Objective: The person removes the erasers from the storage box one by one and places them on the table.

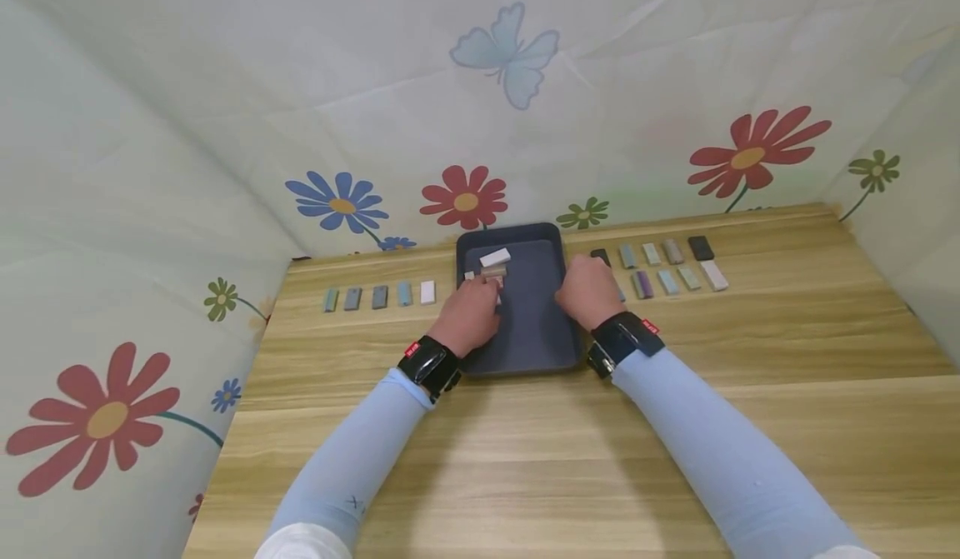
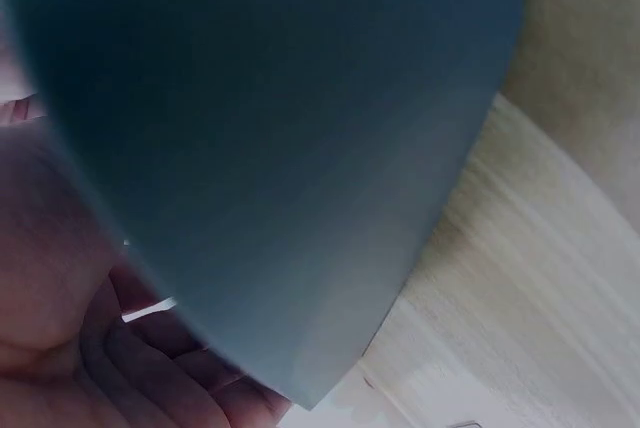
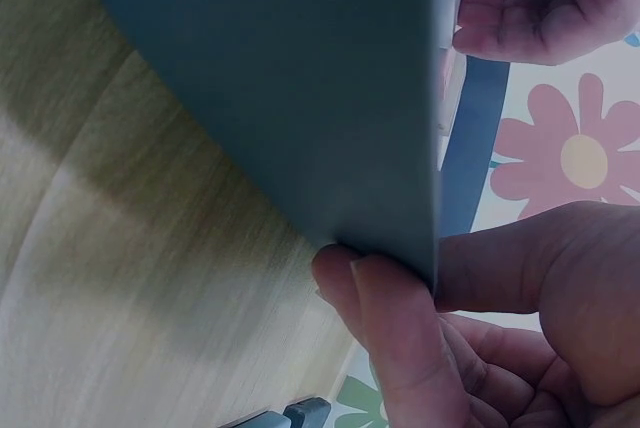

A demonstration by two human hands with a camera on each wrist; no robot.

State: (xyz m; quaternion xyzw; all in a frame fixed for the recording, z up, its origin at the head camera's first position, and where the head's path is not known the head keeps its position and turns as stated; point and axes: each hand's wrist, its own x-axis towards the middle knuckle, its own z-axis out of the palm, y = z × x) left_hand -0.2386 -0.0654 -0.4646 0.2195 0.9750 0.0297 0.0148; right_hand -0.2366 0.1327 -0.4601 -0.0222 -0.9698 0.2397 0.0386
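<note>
A dark grey tray (image 1: 536, 326) lies on the table, holding a few small blocks in its left half. One is a white block (image 1: 495, 257); a brownish block (image 1: 493, 272) lies just below it. My left hand (image 1: 471, 316) reaches over the tray's left side with its fingertips down among these blocks; I cannot tell whether they grip one. In the left wrist view the tray wall (image 2: 300, 178) covers much of that hand. My right hand (image 1: 590, 291) is at the tray's right side, pinching its edge between thumb (image 3: 490, 273) and fingers (image 3: 400, 348).
Left of the tray, several small blocks stand in a row, ending with a white block (image 1: 427, 292). Two rows of blocks lie to the right, among them a black block (image 1: 701, 248) and a purple-striped block (image 1: 642, 284). A flower-printed curtain (image 1: 375, 109) borders the wooden table (image 1: 510, 467).
</note>
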